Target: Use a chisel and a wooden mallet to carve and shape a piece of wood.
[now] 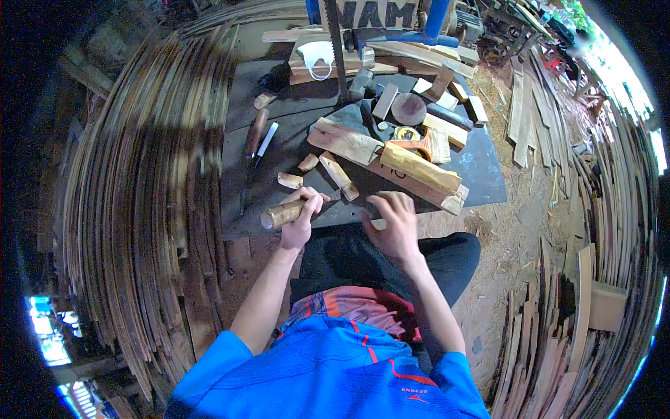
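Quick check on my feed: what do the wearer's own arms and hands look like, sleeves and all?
The left hand and right hand are ungloved, and both forearms are bare, with no watch or band visible at the wrists. Short, bright blue sleeves belong to a blue shirt with thin dark lines and red trim.

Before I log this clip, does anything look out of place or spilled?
Yes: the white face mask looks odd, lying on wood pieces at the back, among timber and tools. Scattered wood debris on the floor seems ordinary for woodworking.
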Motion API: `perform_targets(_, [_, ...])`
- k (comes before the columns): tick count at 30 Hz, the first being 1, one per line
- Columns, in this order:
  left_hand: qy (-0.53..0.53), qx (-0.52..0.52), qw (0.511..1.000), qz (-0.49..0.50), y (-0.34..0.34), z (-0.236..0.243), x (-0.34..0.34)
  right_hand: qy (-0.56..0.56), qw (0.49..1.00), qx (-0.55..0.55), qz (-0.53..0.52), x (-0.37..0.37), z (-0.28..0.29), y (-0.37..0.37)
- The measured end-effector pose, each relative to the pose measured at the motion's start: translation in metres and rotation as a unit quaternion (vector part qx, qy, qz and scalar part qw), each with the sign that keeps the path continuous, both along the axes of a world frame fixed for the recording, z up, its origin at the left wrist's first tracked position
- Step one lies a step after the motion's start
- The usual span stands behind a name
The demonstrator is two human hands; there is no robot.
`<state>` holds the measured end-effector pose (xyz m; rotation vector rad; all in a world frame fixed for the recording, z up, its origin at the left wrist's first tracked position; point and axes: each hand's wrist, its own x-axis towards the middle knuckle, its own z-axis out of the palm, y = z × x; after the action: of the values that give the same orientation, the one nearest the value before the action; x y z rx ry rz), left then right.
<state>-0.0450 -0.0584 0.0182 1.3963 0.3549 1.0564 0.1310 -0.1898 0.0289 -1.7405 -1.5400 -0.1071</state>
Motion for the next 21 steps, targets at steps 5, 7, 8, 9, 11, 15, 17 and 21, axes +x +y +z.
perform_targets(5, [0.011,-0.006,1.0,0.007,-0.002,0.003,0.001,0.009,0.998,-0.055,-0.026,-0.015,-0.022,0.038])
perform_targets(7, [0.006,-0.013,1.0,0.004,-0.004,0.005,0.0,0.001,0.998,-0.052,-0.044,-0.012,-0.028,0.044])
perform_targets(8, [0.002,-0.022,1.0,-0.001,-0.004,0.006,-0.001,-0.007,0.996,-0.051,-0.066,-0.01,-0.031,0.047])
perform_targets(9, [0.002,-0.024,1.0,-0.002,-0.005,0.009,0.0,0.003,0.996,-0.054,-0.073,-0.007,-0.034,0.047])
perform_targets(11, [-0.053,-0.054,0.997,0.003,-0.004,0.014,0.004,0.009,0.996,-0.055,-0.063,-0.004,-0.039,0.043])
perform_targets(15, [-0.072,-0.046,0.996,-0.023,0.0,0.028,0.018,0.031,0.997,-0.055,-0.046,0.0,-0.034,0.034])
perform_targets(17, [-0.072,-0.042,0.995,-0.046,0.003,0.031,0.028,0.022,0.998,-0.032,-0.043,-0.001,-0.031,0.034])
perform_targets(21, [-0.061,-0.089,0.993,-0.049,0.01,0.03,0.044,0.031,0.997,-0.048,-0.05,-0.001,-0.037,0.033])
